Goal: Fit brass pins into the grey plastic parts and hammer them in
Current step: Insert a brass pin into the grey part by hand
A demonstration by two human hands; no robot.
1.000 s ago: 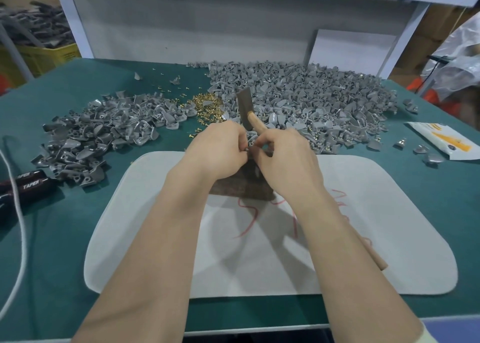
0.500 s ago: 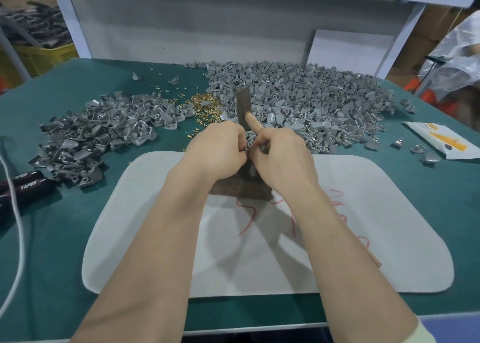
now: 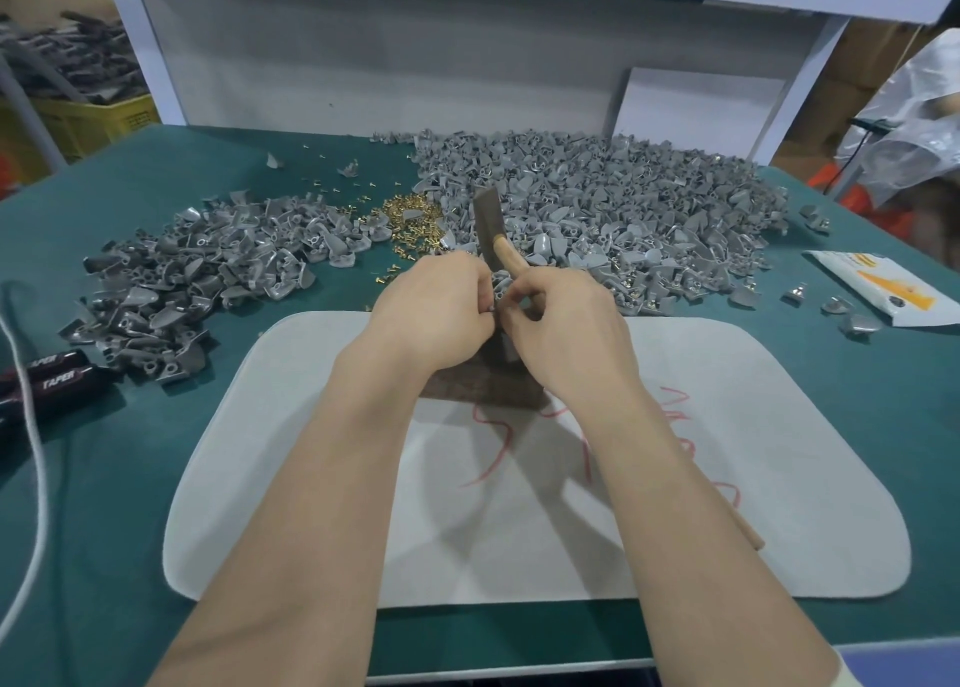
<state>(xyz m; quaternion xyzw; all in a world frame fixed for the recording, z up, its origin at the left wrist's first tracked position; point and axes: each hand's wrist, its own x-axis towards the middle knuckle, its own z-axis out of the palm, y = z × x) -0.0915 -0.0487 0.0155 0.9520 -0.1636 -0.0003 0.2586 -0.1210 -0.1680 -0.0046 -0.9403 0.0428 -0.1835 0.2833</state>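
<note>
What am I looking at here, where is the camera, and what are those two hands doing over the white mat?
There is no machine: a person works with bare hands, filmed by one camera worn on the head, looking down. The left hand and right hand meet over a dark block on a white mat, pinching one small grey part between them. The right hand also holds a hammer, its head pointing up and away. On the green table lie a large heap of grey parts, a smaller heap to the left, and loose brass pins between them. Whether a pin is already in the held part is too small to tell.
</note>
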